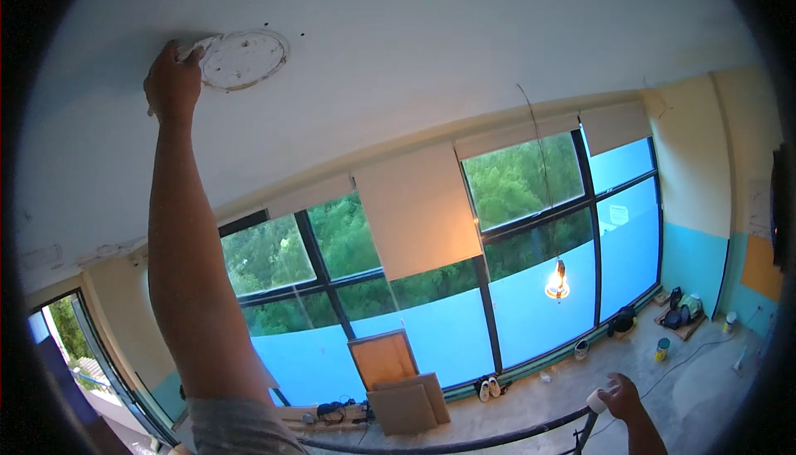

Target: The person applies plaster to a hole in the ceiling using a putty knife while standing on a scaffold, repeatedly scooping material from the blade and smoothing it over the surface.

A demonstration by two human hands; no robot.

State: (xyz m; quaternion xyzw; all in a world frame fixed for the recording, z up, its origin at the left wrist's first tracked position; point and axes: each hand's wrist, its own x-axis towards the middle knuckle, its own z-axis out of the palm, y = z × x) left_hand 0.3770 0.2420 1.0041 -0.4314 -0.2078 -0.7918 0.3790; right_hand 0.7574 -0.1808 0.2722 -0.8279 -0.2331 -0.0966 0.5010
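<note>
My left hand (176,86) is raised to the white ceiling at the left, its fingers curled beside a round patch of rough white plaster (245,58). Something pale shows at the fingertips, against the patch's left edge; most of it is hidden by the hand, so I cannot make out its kind. Low on the right, my right hand (626,401) has its fingers bent around a white cylindrical piece (595,402) at the corner of a dark metal rail (481,441).
A lit bulb (557,282) hangs on a wire from the ceiling. Windows with roller blinds (414,210) line the far wall. Boards (406,405) lean below them. Shoes (489,388), a bucket (581,350), a can (662,350) and bags (681,312) stand on the floor.
</note>
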